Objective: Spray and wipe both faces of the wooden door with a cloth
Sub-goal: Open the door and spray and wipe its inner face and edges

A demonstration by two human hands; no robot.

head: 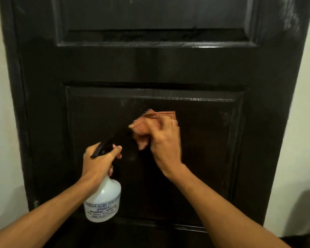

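**A:** The right hand grips the bunched orange-pink cloth and presses it on the recessed lower panel of the dark painted wooden door. The hand is blurred, so I cannot tell exactly how each finger lies.

**B:** And the other?

**A:** The left hand is curled round the neck of the translucent white plastic spray bottle with a black trigger head. One finger sits by the trigger, and the nozzle points towards the cloth.

**B:** What could go wrong?

**A:** A loose tail of cloth hangs below the thumb. It could drag and smear instead of wiping. A stray squeeze would probably wet the wiping hand rather than the wood.

**B:** Anything further out?

**A:** Pale streaks show near the panel's top edge and at the door's upper right corner. The moulding grooves could hold residue if the cloth skims over them. Overspray near the edges might mark the pale wall. Only this face is in view; I judge the other undone.
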